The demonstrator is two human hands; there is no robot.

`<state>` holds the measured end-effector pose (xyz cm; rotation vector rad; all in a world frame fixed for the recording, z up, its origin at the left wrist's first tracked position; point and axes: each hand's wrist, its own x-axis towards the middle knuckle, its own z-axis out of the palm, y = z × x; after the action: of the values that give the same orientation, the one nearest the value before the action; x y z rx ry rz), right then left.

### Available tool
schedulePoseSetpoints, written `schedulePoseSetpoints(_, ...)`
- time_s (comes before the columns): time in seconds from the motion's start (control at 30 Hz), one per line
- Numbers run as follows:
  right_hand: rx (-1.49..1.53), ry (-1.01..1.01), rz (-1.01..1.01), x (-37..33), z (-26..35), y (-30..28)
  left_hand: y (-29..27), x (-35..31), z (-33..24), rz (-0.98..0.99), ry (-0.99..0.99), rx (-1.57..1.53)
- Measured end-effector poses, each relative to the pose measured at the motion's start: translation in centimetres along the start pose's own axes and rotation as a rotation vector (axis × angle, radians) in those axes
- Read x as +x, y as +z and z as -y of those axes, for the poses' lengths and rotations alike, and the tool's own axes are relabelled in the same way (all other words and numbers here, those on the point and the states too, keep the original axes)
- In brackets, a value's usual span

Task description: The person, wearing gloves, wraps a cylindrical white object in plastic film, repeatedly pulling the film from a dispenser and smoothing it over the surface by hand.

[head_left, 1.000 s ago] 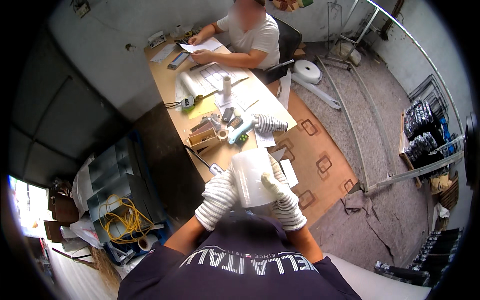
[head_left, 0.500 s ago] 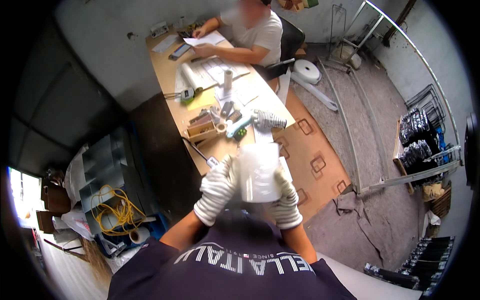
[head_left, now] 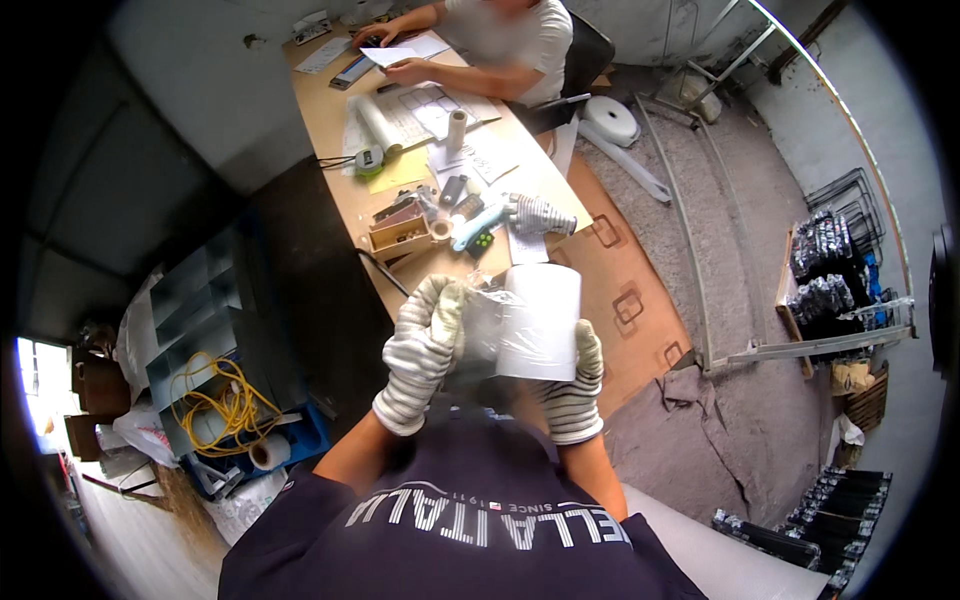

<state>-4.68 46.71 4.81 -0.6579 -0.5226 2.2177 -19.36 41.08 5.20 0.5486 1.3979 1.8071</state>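
A white roll [head_left: 540, 322] stands upright in front of my chest, with clear plastic film around its lower part. My right hand [head_left: 577, 380], in a striped knitted glove, grips it from the right and below. My left hand [head_left: 430, 325], gloved the same way, is closed in a pinch on a loose stretch of the clear plastic film [head_left: 486, 318]. That film runs from my left fingers to the roll's left side. The right fingertips are partly hidden behind the roll.
Beyond the roll is a wooden table [head_left: 395, 285] with a small wooden box [head_left: 398, 238], a tape measure [head_left: 369, 160], a striped glove [head_left: 541, 215] and papers. A seated person [head_left: 500, 50] handles papers there. Yellow cable [head_left: 225, 405] lies at left; a metal frame [head_left: 815, 346] stands at right.
My left hand has come away from the roll's side, pulling the clear film out to the left. The roll has shifted slightly right and up in my right hand.
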Motion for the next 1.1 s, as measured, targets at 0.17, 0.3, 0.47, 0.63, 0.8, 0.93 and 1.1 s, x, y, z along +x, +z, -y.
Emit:
schedulePoseSetpoints(0.17,0.209,0.044,0.029,0.6,-0.3,-0.3,-1.4,0.6,0.3,0.027,-0.001,0.017)
schedulePoseSetpoints(0.3,-0.185,-0.056,0.01,1.0,-0.7,-1.1,-3.3,1.1,-1.0,0.043,-0.014,0.044)
schedulePoseSetpoints(0.47,0.013,0.07,0.051,0.4,-0.2,0.3,-5.5,1.0,-0.4,0.155,-0.201,0.138)
schedulePoseSetpoints(0.63,-0.085,0.077,0.036,0.2,-0.7,0.1,-5.7,1.7,0.3,0.233,-0.279,-0.098)
schedulePoseSetpoints(0.8,0.074,0.101,0.16,0.4,-0.3,1.1,-5.9,1.7,1.7,0.263,-0.171,0.062)
schedulePoseSetpoints(0.93,0.055,0.081,0.165,0.2,-0.4,1.8,-5.4,1.6,-0.2,0.375,-0.226,-0.18)
schedulePoseSetpoints(1.1,0.058,0.096,0.194,0.0,-0.3,2.5,-4.8,0.9,-1.6,0.363,-0.375,-0.341)
